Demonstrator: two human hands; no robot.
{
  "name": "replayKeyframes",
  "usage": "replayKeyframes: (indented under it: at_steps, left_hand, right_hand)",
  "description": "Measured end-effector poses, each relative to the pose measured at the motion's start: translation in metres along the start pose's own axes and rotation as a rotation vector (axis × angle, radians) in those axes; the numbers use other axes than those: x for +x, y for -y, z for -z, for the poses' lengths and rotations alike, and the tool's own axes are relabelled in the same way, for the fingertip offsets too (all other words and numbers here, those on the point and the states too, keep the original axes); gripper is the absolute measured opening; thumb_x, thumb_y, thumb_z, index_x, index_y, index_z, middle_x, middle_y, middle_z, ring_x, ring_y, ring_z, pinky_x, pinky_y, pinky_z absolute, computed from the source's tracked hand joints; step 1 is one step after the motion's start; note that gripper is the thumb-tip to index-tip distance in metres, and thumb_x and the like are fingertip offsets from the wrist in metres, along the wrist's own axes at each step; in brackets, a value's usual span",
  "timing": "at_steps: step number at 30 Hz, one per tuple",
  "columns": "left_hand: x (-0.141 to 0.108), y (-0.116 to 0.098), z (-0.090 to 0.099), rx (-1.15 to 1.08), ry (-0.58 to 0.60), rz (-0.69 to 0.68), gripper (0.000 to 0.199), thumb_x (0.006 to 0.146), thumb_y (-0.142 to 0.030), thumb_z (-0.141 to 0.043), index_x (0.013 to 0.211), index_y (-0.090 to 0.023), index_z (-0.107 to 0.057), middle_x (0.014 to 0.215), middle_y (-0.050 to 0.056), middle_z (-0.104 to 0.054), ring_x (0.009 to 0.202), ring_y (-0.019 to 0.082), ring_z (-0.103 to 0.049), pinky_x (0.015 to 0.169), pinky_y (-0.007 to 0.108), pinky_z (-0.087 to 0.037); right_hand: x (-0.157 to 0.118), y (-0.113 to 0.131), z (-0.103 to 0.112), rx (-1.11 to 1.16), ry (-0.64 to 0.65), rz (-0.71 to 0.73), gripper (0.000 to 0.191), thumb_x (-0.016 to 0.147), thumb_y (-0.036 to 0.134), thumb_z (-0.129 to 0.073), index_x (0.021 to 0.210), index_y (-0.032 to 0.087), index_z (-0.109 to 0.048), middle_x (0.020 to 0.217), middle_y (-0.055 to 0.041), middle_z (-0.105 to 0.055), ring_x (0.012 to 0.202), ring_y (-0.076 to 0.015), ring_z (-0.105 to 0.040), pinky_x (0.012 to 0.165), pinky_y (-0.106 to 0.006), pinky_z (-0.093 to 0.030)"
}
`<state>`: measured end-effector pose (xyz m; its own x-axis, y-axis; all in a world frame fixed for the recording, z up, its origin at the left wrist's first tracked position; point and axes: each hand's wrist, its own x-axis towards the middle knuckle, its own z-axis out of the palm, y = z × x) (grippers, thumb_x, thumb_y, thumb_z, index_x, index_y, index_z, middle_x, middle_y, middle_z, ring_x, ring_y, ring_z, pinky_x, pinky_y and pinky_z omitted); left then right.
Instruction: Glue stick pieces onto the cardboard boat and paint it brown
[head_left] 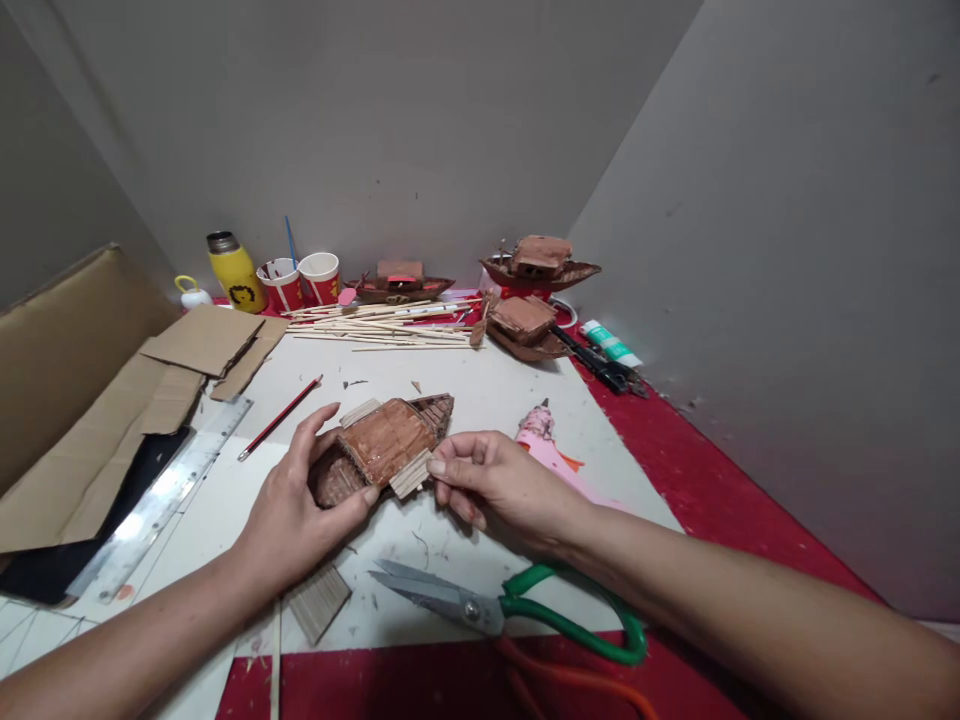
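Observation:
A small brown model boat [388, 438] with a roofed cabin is tilted above the white work sheet. My left hand [304, 490] is closed around its near-left end, thumb along the side. With thumb and fingers pinched, my right hand [487, 480] holds a pale ribbed strip of wood [412, 472] against the cabin's right side. Another pale strip [361, 411] shows at the far side of the roof. Below the hands lie open scissors [472, 608] with green and orange handles, and a loose ribbed wood piece [320, 602].
A pink glue gun [547, 450] lies right of my hands. Thin sticks [382, 325], finished-looking model boats [540, 262], paper cups [319, 277] and a yellow bottle [236, 275] stand at the back. Cardboard [97, 430], a ruler [161, 500] and a red pencil [280, 417] lie left.

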<state>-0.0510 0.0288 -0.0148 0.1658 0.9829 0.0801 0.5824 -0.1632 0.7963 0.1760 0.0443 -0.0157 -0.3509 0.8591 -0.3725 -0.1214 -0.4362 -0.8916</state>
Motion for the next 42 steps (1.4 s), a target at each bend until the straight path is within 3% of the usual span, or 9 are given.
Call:
replayKeyframes:
  at_steps: [16, 31, 37, 42]
  left_hand:
    - [-0.001, 0.002, 0.0, -0.007, -0.006, -0.019, 0.076, 0.08, -0.037, -0.069, 0.145, -0.023, -0.031, 0.128, 0.015, -0.067, 0.123, 0.029, -0.062, 0.105, 0.051, -0.048]
    - [0.0, -0.002, 0.003, -0.194, -0.017, 0.061, 0.075, 0.08, -0.037, -0.071, 0.144, -0.026, -0.032, 0.13, 0.013, -0.067, 0.129, 0.029, -0.059, 0.109, 0.053, -0.045]
    - [0.002, -0.004, 0.011, -0.268, -0.036, 0.106, 0.083, 0.074, -0.042, -0.077, 0.144, -0.025, -0.035, 0.135, 0.017, -0.063, 0.125, 0.032, -0.061, 0.106, 0.053, -0.047]
    - [-0.004, -0.011, 0.025, -0.327, -0.02, 0.072, 0.085, 0.073, -0.044, -0.079, 0.145, -0.029, -0.035, 0.139, 0.015, -0.06, 0.134, 0.031, -0.054, 0.105, 0.047, -0.05]
  right_hand:
    - [0.001, 0.0, 0.001, 0.005, -0.007, 0.004, 0.034, 0.062, 0.039, -0.086, 0.062, 0.014, -0.063, 0.052, 0.0021, -0.064, 0.033, -0.0032, -0.045, 0.03, -0.014, -0.03]
    - [-0.006, 0.005, 0.004, -0.103, 0.007, 0.024, 0.04, 0.071, 0.048, -0.081, 0.063, 0.014, -0.064, 0.049, 0.0022, -0.061, 0.034, -0.0031, -0.046, 0.032, -0.014, -0.032]
    - [-0.021, 0.021, 0.009, -0.153, -0.097, 0.127, 0.044, 0.07, 0.056, -0.08, 0.071, 0.015, -0.066, 0.058, 0.0003, -0.064, 0.038, -0.0044, -0.047, 0.035, -0.016, -0.035]
    - [-0.035, 0.033, 0.023, -0.218, -0.284, 0.323, 0.042, 0.074, 0.051, -0.079, 0.099, 0.018, -0.071, 0.08, -0.0029, -0.068, 0.057, -0.0092, -0.058, 0.048, -0.02, -0.046]
